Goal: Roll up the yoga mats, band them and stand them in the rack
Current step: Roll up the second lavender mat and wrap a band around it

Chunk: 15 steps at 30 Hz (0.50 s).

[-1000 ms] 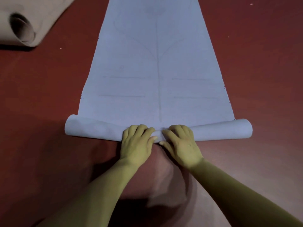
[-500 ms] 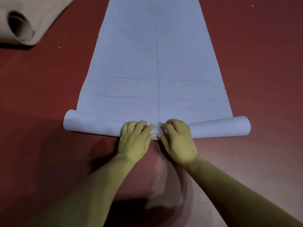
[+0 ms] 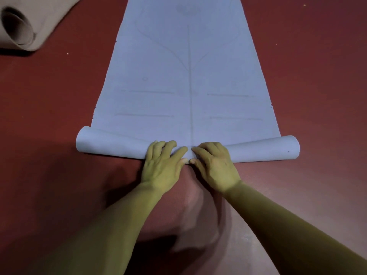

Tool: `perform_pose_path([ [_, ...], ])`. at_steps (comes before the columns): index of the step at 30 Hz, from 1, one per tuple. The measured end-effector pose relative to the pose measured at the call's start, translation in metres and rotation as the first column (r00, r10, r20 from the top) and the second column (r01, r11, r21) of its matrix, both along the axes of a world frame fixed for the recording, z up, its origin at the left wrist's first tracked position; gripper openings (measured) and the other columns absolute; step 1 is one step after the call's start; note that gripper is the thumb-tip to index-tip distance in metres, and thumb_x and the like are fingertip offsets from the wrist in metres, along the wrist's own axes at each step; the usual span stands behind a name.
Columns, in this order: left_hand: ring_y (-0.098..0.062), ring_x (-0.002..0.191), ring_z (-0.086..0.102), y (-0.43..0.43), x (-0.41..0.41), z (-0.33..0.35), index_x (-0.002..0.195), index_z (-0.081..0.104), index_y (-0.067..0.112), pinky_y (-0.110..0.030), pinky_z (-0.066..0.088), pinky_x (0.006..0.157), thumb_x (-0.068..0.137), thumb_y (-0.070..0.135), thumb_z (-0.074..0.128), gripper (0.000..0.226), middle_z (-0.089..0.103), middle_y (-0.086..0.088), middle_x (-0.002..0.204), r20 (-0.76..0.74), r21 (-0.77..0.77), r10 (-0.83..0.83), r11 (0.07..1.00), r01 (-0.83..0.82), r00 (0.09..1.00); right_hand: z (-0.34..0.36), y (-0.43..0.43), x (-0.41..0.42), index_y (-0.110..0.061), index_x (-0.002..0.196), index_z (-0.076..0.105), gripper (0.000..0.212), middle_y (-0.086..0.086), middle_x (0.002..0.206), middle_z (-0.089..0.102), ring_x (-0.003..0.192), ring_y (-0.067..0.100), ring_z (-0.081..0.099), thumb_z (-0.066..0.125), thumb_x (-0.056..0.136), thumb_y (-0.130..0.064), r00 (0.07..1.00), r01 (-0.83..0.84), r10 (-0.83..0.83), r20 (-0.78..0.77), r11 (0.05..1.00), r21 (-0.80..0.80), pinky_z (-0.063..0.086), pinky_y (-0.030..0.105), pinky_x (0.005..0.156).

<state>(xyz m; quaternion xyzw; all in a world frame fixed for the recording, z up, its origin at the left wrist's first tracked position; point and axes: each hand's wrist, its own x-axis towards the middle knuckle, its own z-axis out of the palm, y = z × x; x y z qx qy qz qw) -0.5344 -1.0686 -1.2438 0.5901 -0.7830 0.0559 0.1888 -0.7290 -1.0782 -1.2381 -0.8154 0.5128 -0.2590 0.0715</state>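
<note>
A pale blue yoga mat (image 3: pixel 186 80) with faint alignment lines lies flat on the red floor, stretching away from me. Its near end is rolled into a loose tube (image 3: pixel 111 144) that flares wider at both ends. My left hand (image 3: pixel 162 165) and my right hand (image 3: pixel 214 165) sit side by side on the middle of the roll, fingers curled over its top and thumbs tucked at its near edge. The fingertips of both hands almost meet at the mat's centre line.
A beige mat (image 3: pixel 21 22), partly rolled with its open end facing me, lies at the far left corner. Red textured floor (image 3: pixel 317 195) surrounds the blue mat on all sides. No rack or band shows in view.
Both hands have pushed the roll a little farther away from me, so the tube has advanced up the mat. The hands keep the same grip at the middle.
</note>
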Motion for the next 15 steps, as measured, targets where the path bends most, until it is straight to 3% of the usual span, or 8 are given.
perform_pose_path([
  [8,-0.030,0.101,0.050,-0.013,0.000,0.002,0.115,0.069,0.025,-0.045,0.027,0.110,0.096,0.043,0.041,0.038,0.059,-0.006,0.111,-0.019,0.011,-0.017,1.000,0.017,1.000,-0.001,0.007,0.004,-0.011,0.115,0.071,0.029,0.008,0.111,0.063,0.099,0.032,0.057,0.068,0.098,-0.033,0.995,0.090,-0.092,-0.023,0.991,-0.098,0.043,0.049,0.101],
  [15,-0.030,0.113,0.043,-0.006,-0.003,-0.005,0.123,0.050,0.027,-0.047,0.018,0.117,0.095,0.044,0.045,0.034,0.043,-0.009,0.124,-0.025,-0.091,0.003,0.996,-0.005,1.000,-0.004,-0.003,0.002,-0.013,0.114,0.073,0.031,0.005,0.109,0.064,0.098,0.030,0.058,0.061,0.099,-0.038,0.997,0.079,-0.079,0.014,0.994,-0.081,0.043,0.041,0.096],
])
